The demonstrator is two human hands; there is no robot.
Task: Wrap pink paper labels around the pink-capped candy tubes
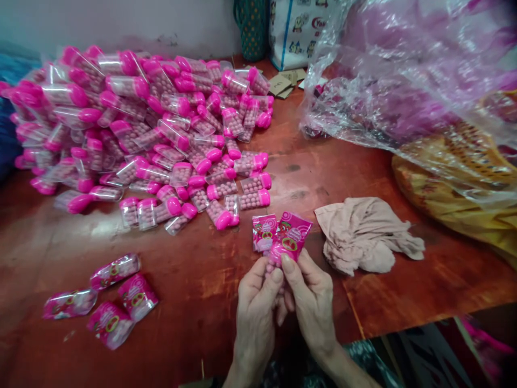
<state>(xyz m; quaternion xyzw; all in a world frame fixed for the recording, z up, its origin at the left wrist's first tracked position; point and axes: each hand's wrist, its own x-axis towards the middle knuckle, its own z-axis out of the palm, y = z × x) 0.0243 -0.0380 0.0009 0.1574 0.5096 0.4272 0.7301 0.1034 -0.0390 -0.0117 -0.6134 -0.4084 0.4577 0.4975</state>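
Near the table's front edge, my left hand (258,302) grips a clear container of pink balls (270,268). My right hand (309,299) pinches a printed pink sleeve (291,234) at the container's upper end, with the thumb over its lower edge. The two hands are close together, and the container's lower part is hidden by the fingers. Just behind my left hand lie flat pink sleeves (263,229). Several containers with printed sleeves on them (115,271) rest at the front left. A large heap of pink-capped containers (133,118) covers the back left.
To the right of my hands lies a crumpled beige cloth (365,234). Clear plastic sheeting (363,108) and a yellow basket-like item (452,183) fill the right side. Cardboard pieces (283,83) and a white printed bag (299,35) stand at the back of the red-brown table (194,307).
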